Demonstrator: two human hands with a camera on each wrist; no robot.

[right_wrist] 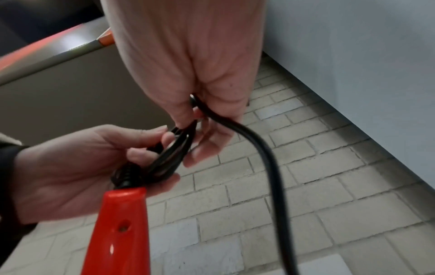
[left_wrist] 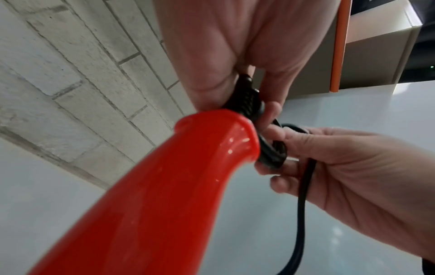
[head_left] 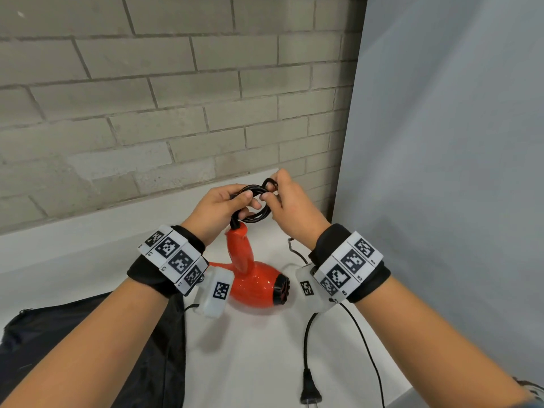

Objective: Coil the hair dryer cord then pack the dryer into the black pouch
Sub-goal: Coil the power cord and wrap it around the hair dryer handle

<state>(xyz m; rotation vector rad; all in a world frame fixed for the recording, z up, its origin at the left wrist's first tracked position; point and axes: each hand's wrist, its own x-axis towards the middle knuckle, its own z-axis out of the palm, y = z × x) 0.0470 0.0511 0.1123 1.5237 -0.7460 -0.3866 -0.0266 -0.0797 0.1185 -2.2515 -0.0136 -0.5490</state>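
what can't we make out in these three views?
- Coil loop count: strands overlap in the head view, and the left hand and right hand cover parts.
- Black pouch: its opening is hidden by the left forearm and the bottom edge, head view.
- Red dryer intake end: behind the left wrist unit, head view; the wrist views show only its handle.

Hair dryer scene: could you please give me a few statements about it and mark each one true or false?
1. The left hand holds loops of the cord. True.
2. The plug is in the right hand. False: it lies on the table.
3. The dryer is red. True.
4. The dryer is inside the pouch. False: it is outside, to the pouch's right.
5. The right hand pinches the cord. True.
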